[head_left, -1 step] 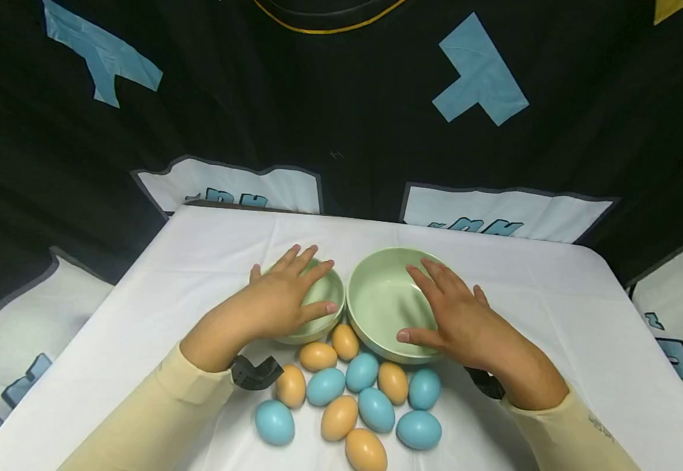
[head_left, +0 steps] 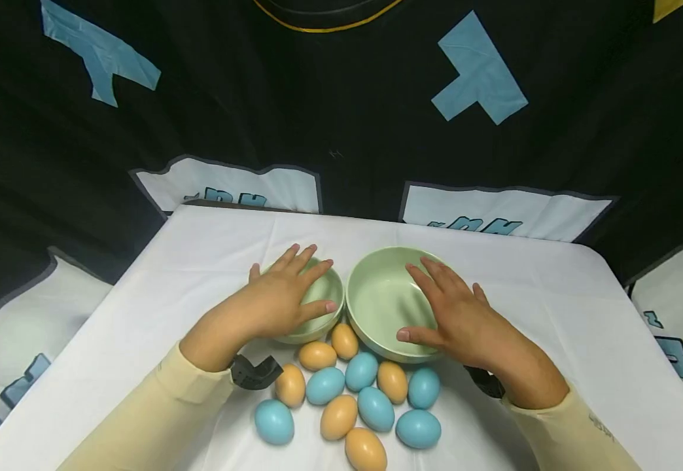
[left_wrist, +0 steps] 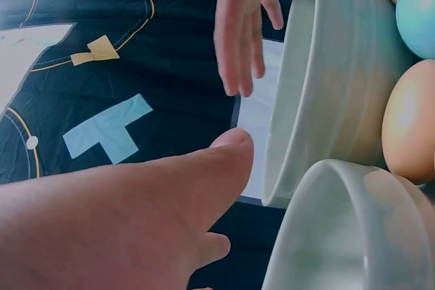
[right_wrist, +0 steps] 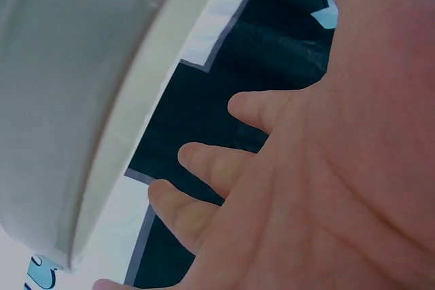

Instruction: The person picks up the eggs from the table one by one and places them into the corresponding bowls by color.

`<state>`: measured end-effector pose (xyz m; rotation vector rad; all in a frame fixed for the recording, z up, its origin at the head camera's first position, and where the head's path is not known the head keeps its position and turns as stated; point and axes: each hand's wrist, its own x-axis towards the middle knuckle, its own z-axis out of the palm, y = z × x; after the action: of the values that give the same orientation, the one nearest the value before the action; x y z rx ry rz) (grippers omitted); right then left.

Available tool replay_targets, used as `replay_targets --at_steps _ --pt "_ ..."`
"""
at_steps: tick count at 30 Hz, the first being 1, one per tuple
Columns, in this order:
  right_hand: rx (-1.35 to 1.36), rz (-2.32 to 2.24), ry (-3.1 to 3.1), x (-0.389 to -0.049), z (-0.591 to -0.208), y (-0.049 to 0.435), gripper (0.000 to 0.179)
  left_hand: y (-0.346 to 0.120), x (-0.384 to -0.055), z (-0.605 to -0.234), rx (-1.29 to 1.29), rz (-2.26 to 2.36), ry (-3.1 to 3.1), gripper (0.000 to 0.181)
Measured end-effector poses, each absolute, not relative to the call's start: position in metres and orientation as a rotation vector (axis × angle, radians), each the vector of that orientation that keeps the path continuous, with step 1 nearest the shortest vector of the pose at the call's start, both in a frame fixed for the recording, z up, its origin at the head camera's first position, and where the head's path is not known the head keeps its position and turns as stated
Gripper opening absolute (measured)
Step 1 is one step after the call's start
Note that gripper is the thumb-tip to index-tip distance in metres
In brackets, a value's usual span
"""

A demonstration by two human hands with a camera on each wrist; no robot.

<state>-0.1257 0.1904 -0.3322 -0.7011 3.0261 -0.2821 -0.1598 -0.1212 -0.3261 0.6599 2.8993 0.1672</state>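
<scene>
Large bowl (head_left: 385, 307) & small bowl (head_left: 325, 288), both pale green & upright, sit side by side on the table (head_left: 229, 245); touching or just apart, I can't tell from my end. Biggest thing on my feed is the black backdrop (head_left: 288, 111), prob. hung to screen off the surroundings. Table next: white cloth, I'd guess b/c it slows rolling & makes colours pop. Large bowl's on the R, small on the L, so I reckon each is set to suit one of the hands: left hand (head_left: 277, 297) is over the small bowl, right hand (head_left: 462, 320) over the R part of the large one. Both are well spread, fingers fanned, nothing held; I see no contact w/ a rim on either wrist cam. Six blue eggs (head_left: 376, 410) & six orange eggs (head_left: 339, 417) lie mixed on the near side of the bowls, prob. there for easy reach from both sides.

Writing: no brand or label I can spot on bowls or eggs. White panels (head_left: 506, 206) on the backdrop carry chunky blue letters, cut off; can't read a word. Right sleeve (head_left: 565, 435) has dark print, too tiny to make out.
</scene>
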Motion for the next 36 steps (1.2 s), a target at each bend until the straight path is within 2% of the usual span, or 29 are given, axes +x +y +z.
replay_targets --at_steps 5,11,13,16,18,20,23,26,31,34,36 --pt "-0.783 -0.385 3.003 -0.125 -0.331 0.19 0.096 -0.121 -0.161 -0.327 0.684 0.171 2.911 0.076" --pt "-0.866 -0.538 2.99 -0.124 -0.322 0.187 0.068 -0.117 -0.167 -0.322 0.769 0.175 2.928 0.067" --pt "-0.911 -0.558 2.98 -0.123 -0.321 0.186 0.06 -0.113 -0.167 -0.323 0.876 0.216 2.959 0.056" --pt "-0.959 -0.574 2.96 -0.124 -0.322 0.185 0.05 -0.103 -0.156 -0.322 1.145 0.232 2.998 0.026" --pt "-0.961 -0.583 2.95 -0.125 -0.325 0.184 0.047 -0.097 -0.139 -0.322 1.316 0.135 2.977 0.018" --pt "-0.946 -0.583 2.94 -0.127 -0.328 0.184 0.045 -0.092 -0.117 -0.324 1.381 -0.051 2.933 0.021" --pt "-0.917 -0.579 2.91 -0.13 -0.338 0.183 0.042 -0.095 -0.089 -0.334 1.349 -0.25 2.928 0.019" --pt "-0.922 -0.613 2.871 -0.133 -0.348 0.184 0.04 -0.098 -0.08 -0.343 1.295 -0.253 3.022 0.02" --pt "-0.91 -0.713 3.001 -0.146 -0.35 0.197 0.039 -0.105 -0.103 -0.342 1.339 -0.003 3.128 0.022" --pt "-0.68 -0.862 3.117 -0.158 -0.337 0.215 0.04 -0.117 -0.129 -0.335 1.318 0.245 3.084 0.027" --pt "-0.544 -0.99 3.121 -0.161 -0.327 0.225 0.04 -0.131 -0.147 -0.33 1.207 0.41 3.021 0.041"
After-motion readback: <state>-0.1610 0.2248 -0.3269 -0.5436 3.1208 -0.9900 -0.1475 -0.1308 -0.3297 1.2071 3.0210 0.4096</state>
